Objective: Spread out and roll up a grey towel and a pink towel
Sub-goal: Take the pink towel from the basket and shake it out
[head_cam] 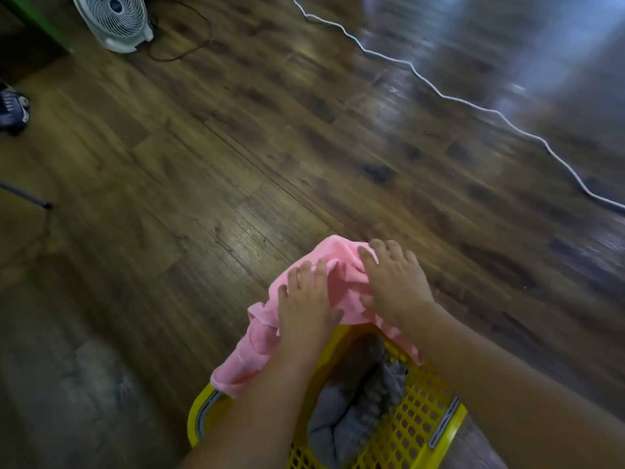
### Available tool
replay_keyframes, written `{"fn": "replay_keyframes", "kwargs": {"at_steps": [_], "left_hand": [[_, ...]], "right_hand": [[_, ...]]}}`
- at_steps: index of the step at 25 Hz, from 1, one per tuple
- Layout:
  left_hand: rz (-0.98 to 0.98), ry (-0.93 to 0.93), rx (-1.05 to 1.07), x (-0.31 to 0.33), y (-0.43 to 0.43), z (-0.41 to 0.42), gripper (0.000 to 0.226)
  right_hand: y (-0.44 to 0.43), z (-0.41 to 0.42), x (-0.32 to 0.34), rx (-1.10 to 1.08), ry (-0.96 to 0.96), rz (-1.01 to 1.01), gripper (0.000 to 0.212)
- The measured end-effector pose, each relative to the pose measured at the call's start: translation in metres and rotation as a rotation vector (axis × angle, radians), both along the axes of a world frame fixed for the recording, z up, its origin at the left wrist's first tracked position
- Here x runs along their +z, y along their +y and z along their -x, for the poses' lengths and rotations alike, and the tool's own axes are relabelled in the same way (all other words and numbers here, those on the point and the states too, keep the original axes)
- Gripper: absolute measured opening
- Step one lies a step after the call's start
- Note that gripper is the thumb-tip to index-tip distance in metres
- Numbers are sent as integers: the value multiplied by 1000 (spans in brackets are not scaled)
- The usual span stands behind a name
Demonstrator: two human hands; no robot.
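The pink towel (257, 353) is bunched under both hands at the far rim of the yellow basket (413, 432), trailing from far right to near left. The left hand (306, 301) and right hand (396, 282) are laid on it with fingers spread, nothing visibly pinched. The wooden floor (270, 164) for spreading lies just beyond them. The grey towel (341, 425) is left in the basket.

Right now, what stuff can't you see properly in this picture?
All from the head view:
- The grey towel: partly hidden by the forearms and the basket wall.
- The yellow basket: cut off by the bottom edge.
- The pink towel: bunched under the left hand and right hand, so its size is unclear, as is whether the fingers grip or only press.
- The dark thing: cut by the left edge, blurred.
- The fan: top cut off.
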State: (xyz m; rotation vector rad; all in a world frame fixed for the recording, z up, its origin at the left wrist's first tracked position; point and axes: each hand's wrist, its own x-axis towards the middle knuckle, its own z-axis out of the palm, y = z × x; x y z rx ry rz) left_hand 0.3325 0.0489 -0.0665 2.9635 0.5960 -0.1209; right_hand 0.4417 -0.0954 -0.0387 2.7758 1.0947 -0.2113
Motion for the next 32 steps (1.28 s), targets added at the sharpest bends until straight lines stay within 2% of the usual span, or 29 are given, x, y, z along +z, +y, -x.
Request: {"fn": "replay_keyframes", "kwargs": {"at_steps": [1, 2, 3, 5, 7, 10, 12, 14, 16, 18, 21, 24, 26, 28, 30, 32], "left_hand": [[-21, 70, 42, -10, 6, -3, 103], [-52, 123, 53, -19, 9, -2, 97], [-92, 164, 34, -28, 12, -1, 81], [-128, 240, -37, -28, 22, 1, 51], [-50, 275, -29, -11, 35, 1, 41], [259, 75, 175, 53, 47, -5, 24], [486, -65, 383, 110, 58, -9, 14], [636, -178, 520, 179, 74, -7, 18], [703, -261, 556, 269, 91, 2, 28], [783, -360, 556, 361, 104, 13, 24], [776, -447, 484, 505, 127, 48, 28], [679, -428, 347, 618, 148, 91, 27], [614, -334, 314, 685, 158, 128, 28], [512, -150, 236, 740, 163, 163, 31], [494, -30, 178, 781, 165, 193, 28], [461, 9, 160, 809, 174, 218, 28]], "right_hand": [[-7, -6, -8, -88, 25, 106, 90], [-15, -9, -16, -159, 74, 180, 90], [-23, -9, -23, -207, 120, 216, 80], [-32, -12, -28, -266, 179, 194, 43], [-33, -19, -13, -295, 205, 119, 23], [-36, -26, 42, -364, 253, -113, 9], [-35, -27, 101, -435, 349, -298, 15], [-29, -27, 176, -485, 426, -453, 12], [-16, -28, 257, -486, 507, -576, 11], [0, -30, 336, -416, 533, -663, 6], [27, -32, 455, -129, 497, -605, 18], [43, -32, 563, 97, 499, -424, 20], [54, -23, 632, 221, 516, -295, 17], [65, -16, 686, 251, 585, -195, 19], [79, -9, 728, 271, 680, -109, 27], [104, -3, 759, 319, 719, -13, 32]]}}
